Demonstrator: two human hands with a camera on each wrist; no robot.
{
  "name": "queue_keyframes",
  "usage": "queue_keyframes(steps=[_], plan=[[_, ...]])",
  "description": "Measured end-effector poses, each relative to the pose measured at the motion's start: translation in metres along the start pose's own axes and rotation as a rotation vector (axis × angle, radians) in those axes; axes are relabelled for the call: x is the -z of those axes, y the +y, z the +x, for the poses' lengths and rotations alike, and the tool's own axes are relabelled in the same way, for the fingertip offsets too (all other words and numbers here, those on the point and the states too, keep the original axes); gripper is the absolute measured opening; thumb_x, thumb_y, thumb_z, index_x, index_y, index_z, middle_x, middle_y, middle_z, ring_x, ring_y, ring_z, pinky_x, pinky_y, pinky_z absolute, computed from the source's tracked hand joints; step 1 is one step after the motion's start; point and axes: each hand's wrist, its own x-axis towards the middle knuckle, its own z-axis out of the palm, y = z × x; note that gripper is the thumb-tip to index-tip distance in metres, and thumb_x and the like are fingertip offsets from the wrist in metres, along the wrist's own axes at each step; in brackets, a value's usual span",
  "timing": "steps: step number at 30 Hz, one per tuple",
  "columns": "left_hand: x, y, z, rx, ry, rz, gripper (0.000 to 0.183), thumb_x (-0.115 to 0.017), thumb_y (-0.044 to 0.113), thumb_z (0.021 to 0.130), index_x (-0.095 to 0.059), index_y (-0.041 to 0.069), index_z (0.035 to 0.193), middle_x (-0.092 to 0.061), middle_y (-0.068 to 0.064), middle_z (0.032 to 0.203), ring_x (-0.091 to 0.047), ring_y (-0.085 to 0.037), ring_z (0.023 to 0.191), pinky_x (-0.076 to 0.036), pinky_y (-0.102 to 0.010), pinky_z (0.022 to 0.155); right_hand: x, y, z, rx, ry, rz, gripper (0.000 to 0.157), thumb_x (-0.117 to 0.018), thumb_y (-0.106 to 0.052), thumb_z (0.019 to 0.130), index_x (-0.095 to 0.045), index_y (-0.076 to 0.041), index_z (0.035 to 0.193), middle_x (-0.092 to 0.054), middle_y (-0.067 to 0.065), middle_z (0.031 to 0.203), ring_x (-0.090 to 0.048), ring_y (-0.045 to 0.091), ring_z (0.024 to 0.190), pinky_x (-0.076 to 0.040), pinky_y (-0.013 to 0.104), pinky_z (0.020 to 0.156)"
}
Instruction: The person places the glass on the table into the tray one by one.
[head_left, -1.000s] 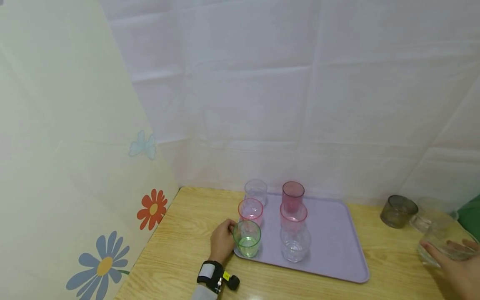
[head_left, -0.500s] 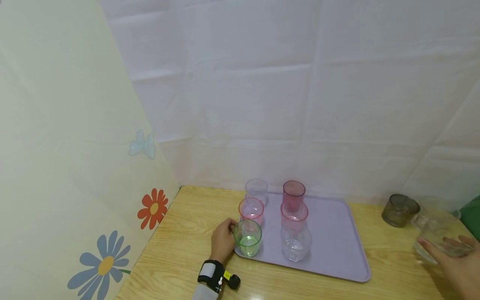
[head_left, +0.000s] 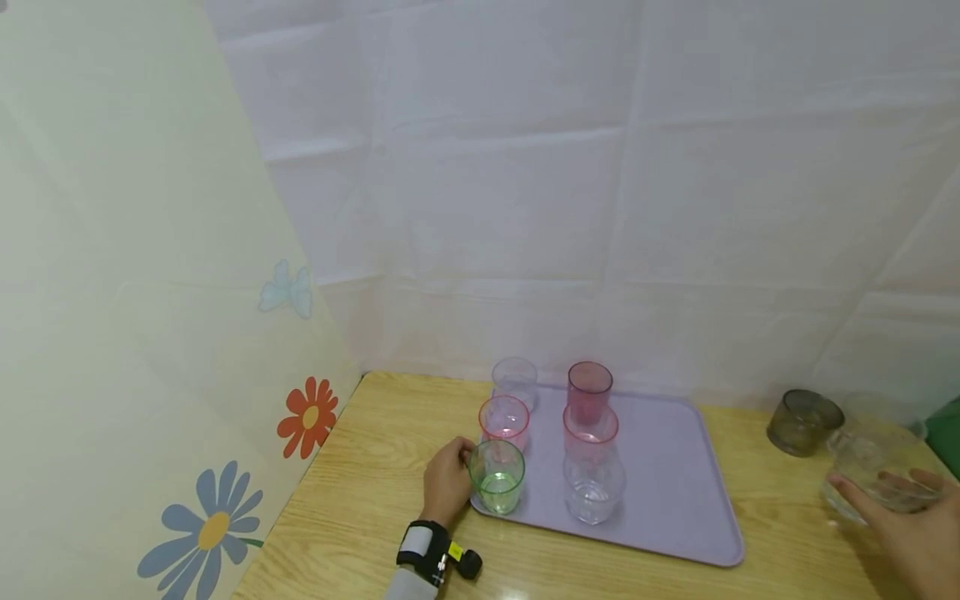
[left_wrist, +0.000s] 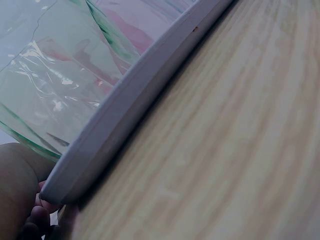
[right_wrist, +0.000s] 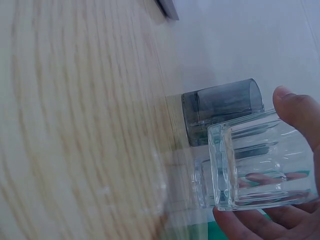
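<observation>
My left hand (head_left: 446,479) is at the left edge of the lilac tray (head_left: 667,475), beside a green-rimmed glass (head_left: 498,479). In the left wrist view its fingers (left_wrist: 47,204) curl at the end of the tray's rim, by the base of that glass. At the far right, my right hand (head_left: 918,521) grips a clear glass (right_wrist: 265,165), thumb on one side and fingers on the other. In the right wrist view a gap shows between its thick base and the table. A smoky grey glass (head_left: 805,423) stands just beyond it.
On the tray, two rows hold pink glasses (head_left: 590,433), a dark red glass (head_left: 589,383) and clear glasses (head_left: 594,492). Another clear glass (right_wrist: 201,182) stands beside the grey one. A white cloth (head_left: 525,208) hangs behind; a flowered panel (head_left: 187,333) borders the left.
My right hand has shifted slightly left with the clear glass. My left hand stays at the tray's edge, and the glasses on the tray keep their places.
</observation>
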Motion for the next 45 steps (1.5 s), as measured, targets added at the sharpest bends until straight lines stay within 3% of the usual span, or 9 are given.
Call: queue_keyframes(steps=[8,11,14,18,22,29,34,41,45], plan=[[0.0,0.001,0.0,-0.011,0.005,0.008,0.013,-0.064,0.003,0.095,-0.073,0.012,0.093,-0.066,0.003,0.081,-0.057,-0.01,0.072,-0.046,-0.028,0.066,-0.005,-0.006,-0.004,-0.033,-0.006,0.027,0.079,-0.059,-0.028,0.105,-0.001,-0.042,0.158,-0.006,0.018,0.178,-0.015,0.033,0.166,-0.024,0.064,0.128],[-0.001,0.0,0.001,-0.014,0.007,0.014,0.014,-0.064,0.003,0.096,-0.073,0.013,0.092,-0.066,0.003,0.08,-0.057,-0.009,0.072,-0.045,-0.028,0.066,-0.006,-0.008,-0.008,-0.017,0.019,-0.06,0.088,-0.064,-0.03,0.103,-0.001,-0.034,0.164,-0.012,0.022,0.177,-0.045,0.013,0.137,-0.031,0.064,0.125],[0.0,0.0,0.001,-0.009,0.004,0.013,0.014,-0.064,0.003,0.096,-0.073,0.013,0.092,-0.065,0.003,0.08,-0.056,-0.009,0.072,-0.045,-0.028,0.066,-0.007,-0.009,-0.009,-0.01,0.033,-0.146,0.098,-0.07,-0.036,0.1,0.0,-0.026,0.167,-0.022,0.024,0.174,-0.034,-0.011,0.103,-0.041,0.056,0.118],[0.0,0.001,0.0,-0.006,0.0,0.007,0.013,-0.064,0.002,0.095,-0.072,0.013,0.093,-0.065,0.003,0.08,-0.056,-0.009,0.072,-0.045,-0.027,0.065,-0.005,-0.009,-0.009,0.004,0.018,-0.189,0.106,-0.076,-0.04,0.096,-0.001,-0.022,0.168,-0.04,0.012,0.164,-0.027,-0.017,0.089,-0.048,0.042,0.106],[0.0,0.001,0.0,-0.013,0.006,0.004,0.013,-0.065,0.003,0.095,-0.072,0.013,0.093,-0.065,0.003,0.08,-0.056,-0.009,0.072,-0.045,-0.028,0.066,-0.003,-0.01,-0.008,0.003,0.008,-0.25,0.111,-0.078,-0.047,0.093,-0.001,-0.016,0.168,-0.046,0.012,0.157,-0.034,-0.01,0.09,-0.047,0.04,0.098],[-0.001,-0.001,0.001,-0.016,0.013,0.005,0.012,-0.065,0.004,0.095,-0.072,0.013,0.092,-0.065,0.004,0.08,-0.056,-0.009,0.072,-0.045,-0.027,0.065,-0.006,-0.018,-0.013,-0.016,0.004,-0.317,0.115,-0.075,-0.056,0.093,-0.003,-0.008,0.169,-0.037,0.026,0.167,-0.046,0.031,0.101,-0.043,0.056,0.1],[-0.002,-0.003,0.001,-0.02,0.012,-0.003,0.012,-0.066,0.003,0.094,-0.073,0.013,0.093,-0.065,0.004,0.08,-0.055,-0.008,0.072,-0.045,-0.027,0.065,-0.008,-0.021,-0.019,-0.007,-0.012,-0.319,0.116,-0.073,-0.057,0.094,-0.003,-0.003,0.168,-0.035,0.028,0.168,-0.045,0.052,0.129,-0.041,0.064,0.105],[-0.003,-0.004,0.001,-0.019,0.013,0.005,0.013,-0.065,0.003,0.095,-0.072,0.013,0.092,-0.065,0.004,0.08,-0.056,-0.008,0.072,-0.045,-0.027,0.065,-0.009,-0.023,-0.021,0.019,-0.015,-0.341,0.118,-0.074,-0.06,0.092,-0.006,0.001,0.167,-0.038,0.03,0.166,-0.042,0.055,0.136,-0.038,0.07,0.11],[-0.002,-0.003,0.001,-0.013,0.003,0.002,0.013,-0.065,0.003,0.095,-0.073,0.013,0.093,-0.064,0.004,0.08,-0.055,-0.008,0.071,-0.044,-0.027,0.065,-0.009,-0.023,-0.018,0.035,-0.011,-0.348,0.119,-0.076,-0.061,0.09,-0.009,0.001,0.167,-0.055,0.026,0.149,-0.043,0.054,0.136,-0.04,0.068,0.105]])
